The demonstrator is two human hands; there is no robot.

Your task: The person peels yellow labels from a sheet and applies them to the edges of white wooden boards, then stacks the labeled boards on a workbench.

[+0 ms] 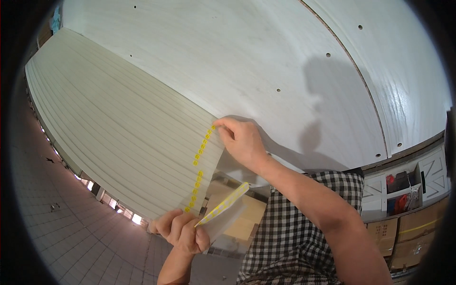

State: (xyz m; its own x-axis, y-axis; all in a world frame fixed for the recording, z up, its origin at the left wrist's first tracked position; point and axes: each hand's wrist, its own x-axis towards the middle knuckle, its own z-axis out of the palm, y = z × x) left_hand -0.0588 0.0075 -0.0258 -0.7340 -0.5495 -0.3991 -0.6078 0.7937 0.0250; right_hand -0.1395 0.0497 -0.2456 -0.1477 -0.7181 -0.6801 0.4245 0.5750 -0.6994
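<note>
A stack of long, pale grey-green panels [118, 114] stretches out to my left, their edges lined up as thin ridges. Small round yellow stickers [201, 151] run in a broken row across these edges near the close end. My right hand [243, 142] is closed, its thumb and forefinger pressed together at the topmost yellow sticker, by the panel corner. Below, my left hand [183, 232] grips a white sheet of yellow stickers [227, 209], tilted upward beside the lower end of the row. The left fingertips are partly hidden behind the sheet.
A large whitish board [228, 52] with several small holes lies beyond the panels. At right are a white open cabinet [403, 190] with things inside and cardboard boxes [413, 237]. Tiled floor [95, 228] shows at lower left. A checked garment [299, 228] covers my lap.
</note>
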